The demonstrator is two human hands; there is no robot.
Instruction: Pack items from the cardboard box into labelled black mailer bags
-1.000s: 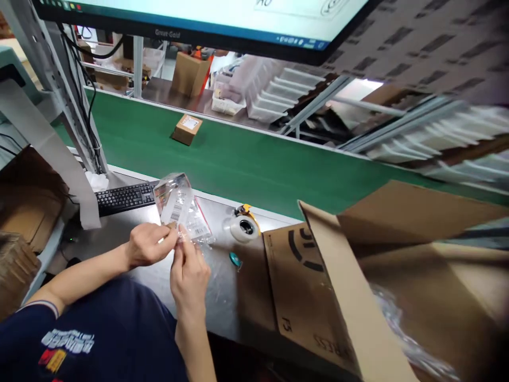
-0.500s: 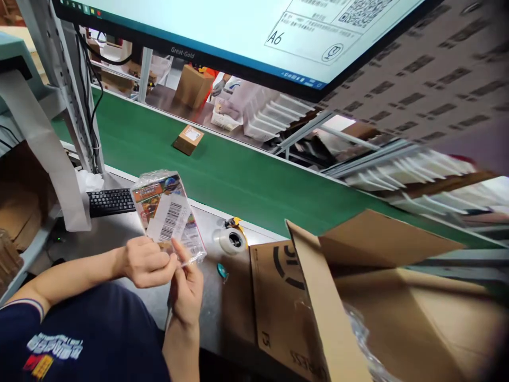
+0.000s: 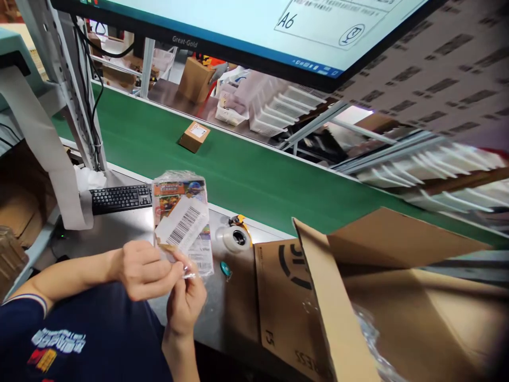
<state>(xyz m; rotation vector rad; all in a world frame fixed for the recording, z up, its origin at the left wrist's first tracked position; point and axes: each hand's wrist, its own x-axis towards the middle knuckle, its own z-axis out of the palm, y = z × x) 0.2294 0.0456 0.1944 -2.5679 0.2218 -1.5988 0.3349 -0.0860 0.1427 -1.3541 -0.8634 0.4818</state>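
Observation:
A flat, colourfully printed case (image 3: pixel 201 249) in clear plastic wrap is held up above the metal bench. On its face a white barcode label (image 3: pixel 183 223) lies slantwise. My left hand (image 3: pixel 149 269) is closed at the lower left of the package, its fingers curled and pinching the wrap near the bottom edge. Just right of it, my right hand (image 3: pixel 187 297) pinches the package's lower edge between thumb and fingers. The fingertips of both hands almost meet, and exactly what lies between them is partly hidden.
A tape dispenser (image 3: pixel 236 237) and a small teal object (image 3: pixel 225 269) sit on the bench. To the right stands an open cardboard box (image 3: pixel 286 313) with clear plastic inside. Behind runs a green conveyor (image 3: pixel 254 175) carrying a small carton (image 3: pixel 194 137). A keyboard (image 3: pixel 121 198) lies left; a monitor (image 3: pixel 222 50) hangs above.
The package has turned more upright and shifted right, with both hands still on its lower edge. The hands have dropped slightly. The whole view has shifted a little.

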